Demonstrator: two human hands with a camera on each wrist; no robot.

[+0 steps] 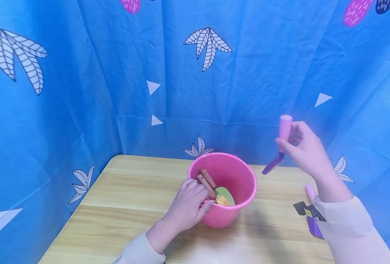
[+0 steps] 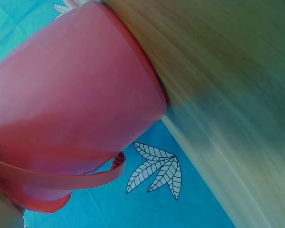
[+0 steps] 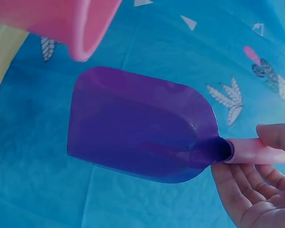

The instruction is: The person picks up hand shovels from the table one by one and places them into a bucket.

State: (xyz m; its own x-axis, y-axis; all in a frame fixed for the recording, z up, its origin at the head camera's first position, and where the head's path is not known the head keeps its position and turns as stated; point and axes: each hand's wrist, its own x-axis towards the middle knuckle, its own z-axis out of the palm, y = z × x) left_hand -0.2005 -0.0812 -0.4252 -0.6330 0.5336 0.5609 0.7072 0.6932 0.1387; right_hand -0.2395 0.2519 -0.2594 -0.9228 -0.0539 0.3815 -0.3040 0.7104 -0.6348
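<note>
A pink bucket [image 1: 221,218] stands on the table with two brown-handled tools [image 1: 208,179], a green piece [image 1: 224,193] and yellow pieces [image 1: 223,200] inside. My left hand [image 1: 188,205] grips its near left rim. To the right of the bucket, my right hand [image 1: 307,150] pinches the pink handle of a shovel [image 1: 285,128] between thumb and fingers, handle up and purple blade down, above the table. In the right wrist view the shovel's purple blade [image 3: 142,126] shows broadly, apart from the bucket [image 3: 80,33]. The left wrist view shows the bucket's side [image 2: 80,90] and its handle strap [image 2: 71,181].
On the right side of the wooden table [image 1: 132,183] lie another tool with a pink handle and purple blade [image 1: 315,228] and a dark piece with a yellow label [image 1: 300,208], partly hidden by my right sleeve. A blue patterned curtain [image 1: 264,73] hangs behind.
</note>
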